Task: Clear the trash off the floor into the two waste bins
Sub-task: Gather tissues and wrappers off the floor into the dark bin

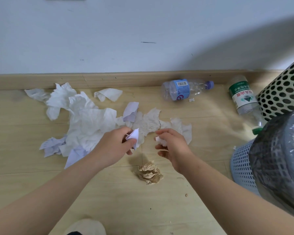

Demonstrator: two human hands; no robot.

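My left hand (115, 146) pinches a folded scrap of white paper (134, 135) above the floor. Close beside it, my right hand (172, 146) grips a small wad of white tissue (160, 141). White tissues (87, 119) and torn paper pieces (52, 146) lie spread over the floor behind and left of my hands. A crumpled brown paper ball (149, 173) lies just in front of them. Two empty plastic bottles lie near the wall: a blue-labelled one (183, 89) and a green-labelled one (243, 97). A grey mesh bin with a dark liner (244, 167) stands at the right, a cream perforated bin (282, 94) behind it.
A wooden skirting board (109, 80) runs along the white wall behind the litter. The floor is pale wood laminate. The toe of a light slipper (87, 226) shows at the bottom edge.
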